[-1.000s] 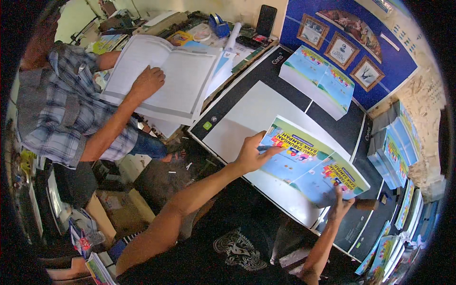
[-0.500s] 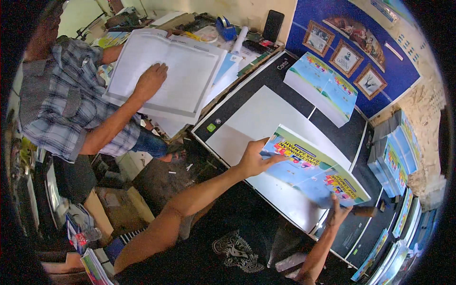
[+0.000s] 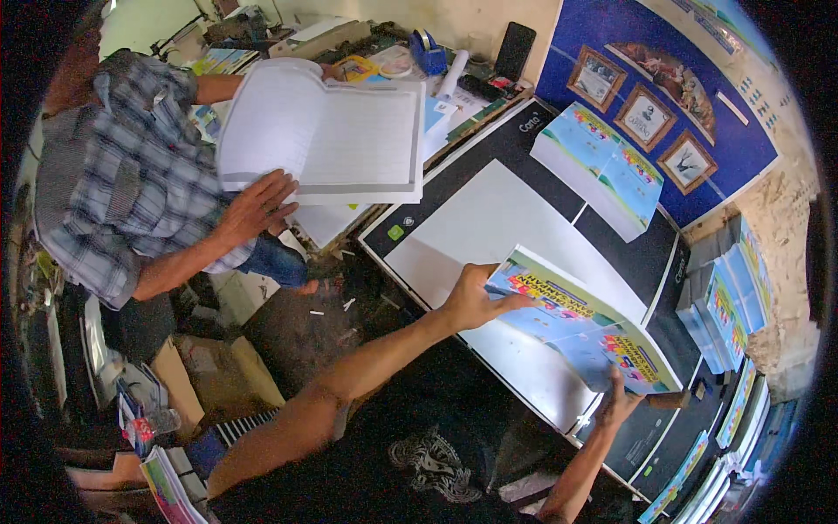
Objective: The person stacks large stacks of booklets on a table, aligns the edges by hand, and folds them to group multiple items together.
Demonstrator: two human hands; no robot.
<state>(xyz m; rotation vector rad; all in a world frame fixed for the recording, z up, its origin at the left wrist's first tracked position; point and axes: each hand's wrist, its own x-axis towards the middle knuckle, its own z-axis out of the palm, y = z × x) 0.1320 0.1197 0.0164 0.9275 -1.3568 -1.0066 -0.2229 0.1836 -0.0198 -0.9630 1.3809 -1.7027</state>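
A wide booklet (image 3: 572, 325) with a blue, green and yellow cover hangs tilted above the table, the same cover design printed twice side by side. My left hand (image 3: 476, 299) grips its left end, thumb lying over the cover and fingers hidden behind. At the lower right corner, my right hand (image 3: 618, 403) holds it with the thumb on the front. Below lies a large white sheet (image 3: 489, 214) on a black-topped table (image 3: 436, 188). Beyond it rests a thick stack of matching booklets (image 3: 602, 166).
To the left, a person in a plaid shirt (image 3: 131, 175) handles an open ruled book (image 3: 367, 140). Stacked booklets (image 3: 720, 301) line the right side. A tape dispenser (image 3: 428, 52) and phone (image 3: 515, 51) are at the back. An open cardboard box (image 3: 218, 375) sits low on the left.
The co-worker's large pages have opened out into a spread, and that person's hand has moved down to the lower edge. My hands keep hold of the booklet, which has shifted slightly downward.
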